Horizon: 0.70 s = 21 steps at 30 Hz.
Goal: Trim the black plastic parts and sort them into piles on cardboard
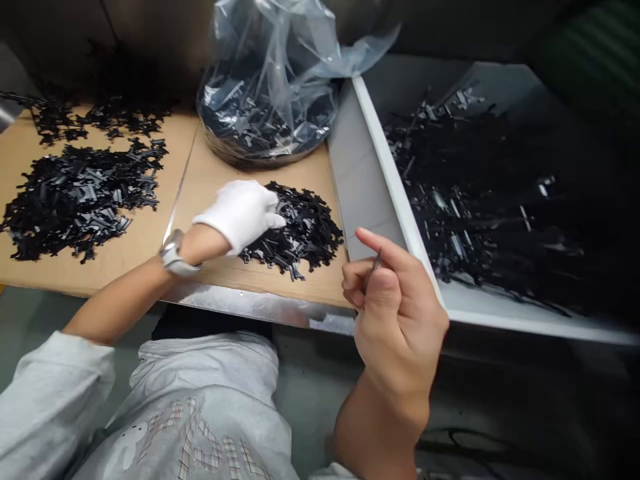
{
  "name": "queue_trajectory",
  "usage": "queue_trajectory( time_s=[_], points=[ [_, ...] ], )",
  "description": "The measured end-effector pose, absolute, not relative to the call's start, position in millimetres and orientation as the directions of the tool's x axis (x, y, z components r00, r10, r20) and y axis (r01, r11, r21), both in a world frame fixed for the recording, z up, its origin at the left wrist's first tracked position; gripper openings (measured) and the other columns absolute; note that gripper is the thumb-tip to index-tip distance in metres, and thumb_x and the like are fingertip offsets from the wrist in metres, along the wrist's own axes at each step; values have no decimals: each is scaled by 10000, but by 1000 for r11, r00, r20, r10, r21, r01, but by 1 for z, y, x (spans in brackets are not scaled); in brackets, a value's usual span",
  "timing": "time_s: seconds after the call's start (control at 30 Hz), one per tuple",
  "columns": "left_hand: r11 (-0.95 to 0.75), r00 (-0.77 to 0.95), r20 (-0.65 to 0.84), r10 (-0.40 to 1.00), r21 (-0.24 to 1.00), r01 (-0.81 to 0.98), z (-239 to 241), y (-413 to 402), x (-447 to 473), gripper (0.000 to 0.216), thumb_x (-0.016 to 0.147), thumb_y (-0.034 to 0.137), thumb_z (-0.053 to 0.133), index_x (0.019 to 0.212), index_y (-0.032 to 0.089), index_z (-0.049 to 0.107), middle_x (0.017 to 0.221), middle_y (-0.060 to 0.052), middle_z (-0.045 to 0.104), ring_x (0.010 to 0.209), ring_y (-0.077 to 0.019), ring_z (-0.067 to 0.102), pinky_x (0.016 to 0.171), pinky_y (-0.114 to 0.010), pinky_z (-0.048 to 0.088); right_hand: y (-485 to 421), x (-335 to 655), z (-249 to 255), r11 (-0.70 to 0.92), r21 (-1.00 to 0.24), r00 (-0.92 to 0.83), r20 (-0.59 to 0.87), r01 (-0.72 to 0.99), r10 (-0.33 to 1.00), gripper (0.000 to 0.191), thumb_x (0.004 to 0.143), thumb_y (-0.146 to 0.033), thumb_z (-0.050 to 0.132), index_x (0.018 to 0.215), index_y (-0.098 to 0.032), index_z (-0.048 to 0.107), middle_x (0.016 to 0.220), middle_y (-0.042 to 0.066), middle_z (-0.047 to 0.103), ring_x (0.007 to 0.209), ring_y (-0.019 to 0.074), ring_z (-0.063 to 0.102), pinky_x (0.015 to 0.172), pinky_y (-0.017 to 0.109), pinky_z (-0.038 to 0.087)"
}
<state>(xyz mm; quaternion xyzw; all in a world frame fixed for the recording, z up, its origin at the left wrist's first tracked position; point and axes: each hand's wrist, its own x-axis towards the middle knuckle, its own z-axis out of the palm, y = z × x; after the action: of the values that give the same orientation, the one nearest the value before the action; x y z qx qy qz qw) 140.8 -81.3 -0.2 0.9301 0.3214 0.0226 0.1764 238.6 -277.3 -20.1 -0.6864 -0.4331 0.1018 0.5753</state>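
My left hand (245, 212), in a white glove, reaches onto a pile of small black plastic parts (313, 230) on the cardboard-covered table. Its thumb and forefinger are bent and a little apart at the pile's left side; I see no part lifted between them. My bare right hand (397, 303) is raised in front of the table's right end. It is closed round a thin, dark, pointed metal tool (377, 260), with the forefinger stretched out. Only a short piece of that tool shows; the palm and fingers hide the rest.
A larger heap of black parts (85, 193) lies on the left, with more scattered behind it. A clear plastic bag (270, 100) of black parts stands at the back. To the right, a white-rimmed tray (383, 153) holds many black parts. A metal edge (260, 307) fronts the table.
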Motion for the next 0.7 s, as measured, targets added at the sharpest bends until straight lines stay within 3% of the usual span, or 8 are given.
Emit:
queue_trajectory(
  time_s=[0.13,0.27,0.37,0.47,0.7],
  points=[
    [-701,716,-16,698,187,688,2,-77,141,415,904,527,694,1008,135,786,1023,-175,734,1034,-354,673,760,-380,452,-281,239,-21,-1,-889,650,334,459,682,316,1013,-432,595,1248,-269,732,738,8,615,626,160,539,568,312,439],
    [-599,592,92,800,150,786,1,-71,73,417,1021,495,513,1138,159,730,1034,-141,723,966,-272,667,781,-352,443,-282,241,-23,-8,-885,635,327,465,699,304,1011,-413,605,1249,-291,748,699,1,585,585,160,506,533,319,397],
    [-394,396,44,917,-42,918,-2,-57,13,366,1029,373,468,1212,181,719,1076,-166,706,998,-314,659,802,-387,436,-278,240,-26,35,-887,594,338,461,730,295,1012,-412,604,1258,-333,747,694,2,591,584,165,508,537,339,379],
    [-364,362,-41,931,-166,916,-8,-41,-15,458,1004,431,471,1356,218,673,1171,-217,682,1103,-407,621,824,-440,429,-272,238,-29,49,-877,539,337,479,772,322,1023,-443,574,1292,-348,724,718,2,616,609,174,520,560,352,379],
    [-457,424,-193,885,-190,869,-8,-24,-2,379,919,344,533,1186,190,753,1203,-190,707,1113,-368,619,852,-407,408,-273,233,-30,62,-864,479,335,500,811,323,1042,-400,550,1321,-317,691,765,-6,643,673,153,579,586,312,394]
  ],
)
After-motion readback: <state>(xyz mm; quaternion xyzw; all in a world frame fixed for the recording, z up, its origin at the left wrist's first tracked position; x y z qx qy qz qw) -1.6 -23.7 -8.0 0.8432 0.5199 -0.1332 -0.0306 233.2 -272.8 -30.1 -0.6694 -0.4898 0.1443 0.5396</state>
